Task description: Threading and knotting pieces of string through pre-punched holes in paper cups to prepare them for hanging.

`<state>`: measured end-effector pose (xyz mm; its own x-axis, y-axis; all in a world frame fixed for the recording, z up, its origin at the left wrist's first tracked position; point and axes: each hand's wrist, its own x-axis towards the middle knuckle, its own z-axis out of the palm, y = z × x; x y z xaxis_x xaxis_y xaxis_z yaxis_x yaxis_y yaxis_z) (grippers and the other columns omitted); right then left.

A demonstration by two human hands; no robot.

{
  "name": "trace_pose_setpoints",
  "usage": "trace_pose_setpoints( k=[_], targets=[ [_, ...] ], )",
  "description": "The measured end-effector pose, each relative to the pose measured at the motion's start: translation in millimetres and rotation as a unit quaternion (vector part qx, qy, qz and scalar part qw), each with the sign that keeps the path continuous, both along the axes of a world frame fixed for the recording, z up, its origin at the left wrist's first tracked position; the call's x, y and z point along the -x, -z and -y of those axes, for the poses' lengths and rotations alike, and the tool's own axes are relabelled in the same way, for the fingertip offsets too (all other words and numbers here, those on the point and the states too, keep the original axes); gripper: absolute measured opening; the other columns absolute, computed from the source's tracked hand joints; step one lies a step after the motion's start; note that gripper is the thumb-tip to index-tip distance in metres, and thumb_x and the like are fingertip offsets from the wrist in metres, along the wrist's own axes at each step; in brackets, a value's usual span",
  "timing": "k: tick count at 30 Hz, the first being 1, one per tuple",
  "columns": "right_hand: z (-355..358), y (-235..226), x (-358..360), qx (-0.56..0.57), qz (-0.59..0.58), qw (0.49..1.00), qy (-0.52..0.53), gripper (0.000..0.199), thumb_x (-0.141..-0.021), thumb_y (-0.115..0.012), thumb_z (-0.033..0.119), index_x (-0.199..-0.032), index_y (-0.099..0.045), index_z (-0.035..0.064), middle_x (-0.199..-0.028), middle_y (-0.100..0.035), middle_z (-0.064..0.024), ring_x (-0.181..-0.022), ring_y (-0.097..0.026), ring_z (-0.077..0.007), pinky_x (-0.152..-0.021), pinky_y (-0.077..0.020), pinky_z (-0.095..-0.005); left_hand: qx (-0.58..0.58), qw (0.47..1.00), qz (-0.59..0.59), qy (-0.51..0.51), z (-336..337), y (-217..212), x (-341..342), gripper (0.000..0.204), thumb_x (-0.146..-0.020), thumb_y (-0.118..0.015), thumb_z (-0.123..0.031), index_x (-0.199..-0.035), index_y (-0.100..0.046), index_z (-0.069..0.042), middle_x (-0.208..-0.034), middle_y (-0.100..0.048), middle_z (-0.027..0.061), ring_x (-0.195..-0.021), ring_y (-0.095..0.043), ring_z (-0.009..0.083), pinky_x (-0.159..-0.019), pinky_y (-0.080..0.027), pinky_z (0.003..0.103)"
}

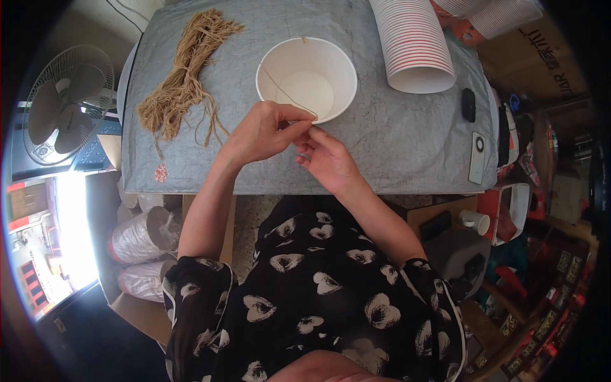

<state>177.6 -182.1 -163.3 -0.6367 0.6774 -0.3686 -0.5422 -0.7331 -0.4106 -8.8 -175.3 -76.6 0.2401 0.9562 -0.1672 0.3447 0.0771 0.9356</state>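
A white paper bucket (347, 70) stands upright on the grey cloth-covered table, its mouth facing up. At its near rim my left hand (270, 130) pinches a thin tan string (280, 89), which runs across the bucket's mouth toward the upper left. My right hand (331, 156) is at the same spot just outside the rim, its thumb and index fingertips closed together at the string's end and the other fingers curled. A small bit of string shows at the far rim. The fingertips partly hide what they grip.
A bundle of tan strings (184, 76) lies on the table's left. Stacked red-rimmed paper buckets (417, 44) lie at the far right. Near the right edge are a black object (468, 105) and a phone (477, 158). A fan (67, 105) stands left; a white mug (474, 221) sits lower right.
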Motion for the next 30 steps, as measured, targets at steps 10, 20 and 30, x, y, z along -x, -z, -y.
trace_pose_setpoints(
  k=[10, 20, 30],
  targets=[
    [0.2, -2.6, -5.0, 0.025, -0.049, 0.998, 0.013, 0.025, -0.097, -0.065, 0.029, -0.114, -0.068, 0.0107, -0.120, -0.069, -0.0060, -0.116, -0.061, -0.0202, -0.095, -0.0483, -0.0394, 0.028, 0.998, 0.044, 0.025, -2.0, 0.1, 6.5, 0.024, -0.101, -0.064, -0.011, -0.120, -0.071, 0.001, -0.091, -0.075, 0.0053, -0.080, -0.072, 0.0097, -0.066, -0.054, 0.023],
    [-1.3, 7.6, -18.6, -0.016, -0.069, 0.997, 0.029, 0.021, -0.099, -0.066, 0.022, -0.107, -0.069, 0.0031, -0.096, -0.072, -0.0045, -0.080, -0.064, -0.0131, -0.069, -0.0529, -0.0322, 0.044, 0.999, 0.015, 0.011, -2.8, -10.1, -0.4, 0.023, -0.097, -0.066, -0.010, -0.115, -0.073, 0.003, -0.085, -0.074, 0.0066, -0.078, -0.072, 0.0108, -0.065, -0.055, 0.025],
    [-39.5, -84.1, -26.9, -0.751, 0.455, 0.456, 0.144, 0.013, -0.077, -0.078, -0.002, -0.086, -0.069, 0.0024, -0.084, -0.065, -0.0076, -0.077, -0.063, -0.0255, -0.068, -0.0502, -0.0348, 0.042, 0.997, 0.059, 0.023, -6.5, -2.9, -1.1, 0.015, -0.092, -0.074, -0.011, -0.104, -0.076, -0.002, -0.082, -0.073, 0.0044, -0.067, -0.070, 0.0093, -0.059, -0.054, 0.023]
  ],
)
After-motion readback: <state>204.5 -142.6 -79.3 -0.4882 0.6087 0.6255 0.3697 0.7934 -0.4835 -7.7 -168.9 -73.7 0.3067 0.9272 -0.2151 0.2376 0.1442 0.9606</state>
